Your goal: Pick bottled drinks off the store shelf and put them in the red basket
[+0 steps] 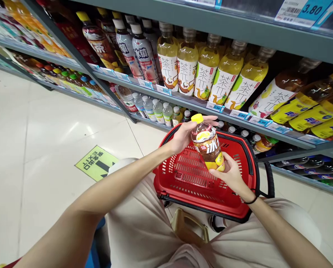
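Observation:
An iced tea bottle with a yellow cap and a brown and yellow label is tilted above the red shopping basket. My right hand grips its lower end, thumb in front and fingers around the far side. At the neck, my left hand supports the bottle, its thumb beside the cap and its fingers reaching behind and past it. The bottle hides part of those fingers. Below, the slotted floor of the basket shows between my knees.
Shelves ahead hold yellow tea bottles, white-capped bottles and dark bottles with yellow labels. Smaller bottles stand on the lower shelf. A black basket handle juts right. A beige stool and a green floor sticker are nearby.

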Available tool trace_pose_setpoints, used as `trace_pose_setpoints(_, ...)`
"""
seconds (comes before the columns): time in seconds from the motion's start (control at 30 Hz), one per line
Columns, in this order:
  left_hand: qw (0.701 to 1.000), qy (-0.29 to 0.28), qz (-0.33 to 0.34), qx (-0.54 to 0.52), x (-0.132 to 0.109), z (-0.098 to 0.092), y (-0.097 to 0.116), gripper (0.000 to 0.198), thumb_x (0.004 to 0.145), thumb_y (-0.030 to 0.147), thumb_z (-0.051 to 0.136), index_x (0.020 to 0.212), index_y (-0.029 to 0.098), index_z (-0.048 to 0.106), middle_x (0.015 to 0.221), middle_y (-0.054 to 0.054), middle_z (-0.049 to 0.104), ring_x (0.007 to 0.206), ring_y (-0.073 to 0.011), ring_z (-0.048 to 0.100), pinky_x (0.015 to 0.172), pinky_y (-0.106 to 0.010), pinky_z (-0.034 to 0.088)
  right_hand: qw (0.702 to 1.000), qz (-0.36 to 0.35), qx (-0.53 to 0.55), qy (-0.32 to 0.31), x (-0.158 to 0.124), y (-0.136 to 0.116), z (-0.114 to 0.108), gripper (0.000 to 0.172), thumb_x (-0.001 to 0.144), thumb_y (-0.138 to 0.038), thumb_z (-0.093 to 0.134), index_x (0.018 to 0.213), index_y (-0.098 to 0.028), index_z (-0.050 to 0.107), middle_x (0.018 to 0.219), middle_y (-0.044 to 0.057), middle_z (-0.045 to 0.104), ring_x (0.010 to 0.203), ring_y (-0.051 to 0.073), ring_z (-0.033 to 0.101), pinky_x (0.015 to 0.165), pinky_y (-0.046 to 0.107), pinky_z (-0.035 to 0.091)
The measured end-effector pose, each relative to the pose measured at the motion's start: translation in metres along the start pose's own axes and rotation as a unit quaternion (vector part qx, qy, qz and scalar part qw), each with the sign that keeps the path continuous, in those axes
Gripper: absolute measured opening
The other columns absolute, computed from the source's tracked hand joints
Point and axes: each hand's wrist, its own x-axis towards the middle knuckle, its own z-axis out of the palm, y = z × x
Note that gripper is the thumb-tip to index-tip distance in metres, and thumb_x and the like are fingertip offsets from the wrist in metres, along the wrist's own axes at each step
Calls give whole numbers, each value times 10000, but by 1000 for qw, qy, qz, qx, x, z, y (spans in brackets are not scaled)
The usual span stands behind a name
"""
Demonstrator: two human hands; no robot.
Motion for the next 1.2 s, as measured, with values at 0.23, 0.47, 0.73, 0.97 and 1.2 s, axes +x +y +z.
trace_pose_setpoints(0.23,998,-47,14,51,-3,-5,1,639,817,381,741,1434,252,634,1484,-131,620,1355,-347,584,1116,-491,463,999,3,15,-34,-1,0,1,557,696,-324,960,1147,-251,641,1089,37,744,971,186,710,861,289,592)
trace_pose_setpoints(0.47,994,-61,30,86,-6,3,8,627,807,372,806,1399,228,657,1498,-156,604,1383,-361,566,1121,-496,477,999,20,14,-34,-5,1,4,627,694,-345,958,1191,-249,587,1138,69,754,996,214,729,892,346,609)
trace_pose_setpoints(0.73,997,-26,4,79,-6,3,8,575,820,360,793,1367,225,675,1477,-144,625,1376,-354,581,1126,-480,479,999,20,8,-28,-3,-5,5,583,686,-380,957,1167,-241,658,1136,68,756,1010,238,723,898,381,610)
trace_pose_setpoints(0.97,993,100,-38,-58,5,-9,-5,360,848,299,738,1178,156,723,1350,-151,712,1175,-306,709,1087,-494,498,984,90,135,-75,-4,-23,8,455,904,-639,686,1026,-201,684,844,79,753,613,219,711,416,266,454)
trace_pose_setpoints(1.2,977,179,-86,-76,12,-9,-16,309,860,418,783,989,138,757,1131,-120,786,952,-223,731,969,-382,533,967,169,170,-90,-2,-39,4,695,865,-858,475,942,-211,715,798,92,773,530,197,684,365,240,434)
